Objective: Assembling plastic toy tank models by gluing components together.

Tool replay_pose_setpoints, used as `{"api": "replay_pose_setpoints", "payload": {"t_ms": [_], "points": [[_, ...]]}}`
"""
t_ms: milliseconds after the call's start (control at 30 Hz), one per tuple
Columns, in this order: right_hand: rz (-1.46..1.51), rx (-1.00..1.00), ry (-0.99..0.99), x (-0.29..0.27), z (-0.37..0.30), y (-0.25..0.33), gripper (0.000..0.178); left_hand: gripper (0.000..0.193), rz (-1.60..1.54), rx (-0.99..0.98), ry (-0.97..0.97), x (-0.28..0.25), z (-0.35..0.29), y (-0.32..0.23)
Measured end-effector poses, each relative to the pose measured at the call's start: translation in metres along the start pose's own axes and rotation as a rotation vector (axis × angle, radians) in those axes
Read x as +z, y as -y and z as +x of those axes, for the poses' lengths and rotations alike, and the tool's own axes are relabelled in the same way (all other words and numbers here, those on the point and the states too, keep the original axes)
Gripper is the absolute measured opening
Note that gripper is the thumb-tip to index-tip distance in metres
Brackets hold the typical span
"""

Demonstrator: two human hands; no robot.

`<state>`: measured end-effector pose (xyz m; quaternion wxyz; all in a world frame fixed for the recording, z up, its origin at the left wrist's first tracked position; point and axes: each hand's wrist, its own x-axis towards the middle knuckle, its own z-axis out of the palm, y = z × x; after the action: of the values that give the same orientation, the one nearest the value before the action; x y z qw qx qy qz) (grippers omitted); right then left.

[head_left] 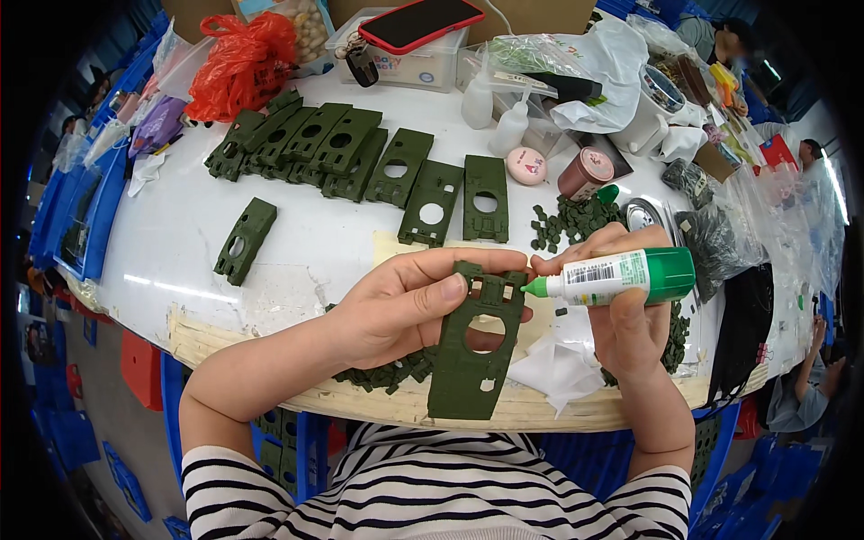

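Note:
My left hand (409, 301) grips a dark green plastic model tank hull part (459, 373) near its far end, thumb on top and fingers beneath. The part has a large round hole and smaller square openings. In my right hand (630, 324) lies a white and green glue bottle (621, 276), held sideways. Its green nozzle points left and is at the right edge of the part's far end; whether it touches, I cannot tell. Small green pieces (387, 371) lie on the table behind my left wrist, and a white tissue (558, 369) rests beside the part.
More green hull parts (432, 202) stand in an overlapping row across the white table (315, 243); one (246, 241) lies alone at left. A heap of small green pieces (585, 219) sits beyond my right hand. Farther back are squeeze bottles (511, 124), a phone (421, 22) and a red bag (243, 67).

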<state>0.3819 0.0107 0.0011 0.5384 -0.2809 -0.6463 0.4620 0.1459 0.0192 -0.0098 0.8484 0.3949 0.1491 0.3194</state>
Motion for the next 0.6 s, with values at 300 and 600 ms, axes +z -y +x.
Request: {"api": "replay_pose_setpoints", "payload": {"t_ms": [300, 600], "points": [[-0.002, -0.044, 0.018, 0.0017, 0.0013, -0.0012, 0.039, 0.064, 0.042, 0.004, 0.001, -0.0014, 0.0001, 0.0002], [0.007, -0.056, 0.022, 0.0015, 0.0008, -0.0021, 0.039, 0.066, 0.017, 0.000, -0.003, 0.0007, -0.0001, -0.0004]]}}
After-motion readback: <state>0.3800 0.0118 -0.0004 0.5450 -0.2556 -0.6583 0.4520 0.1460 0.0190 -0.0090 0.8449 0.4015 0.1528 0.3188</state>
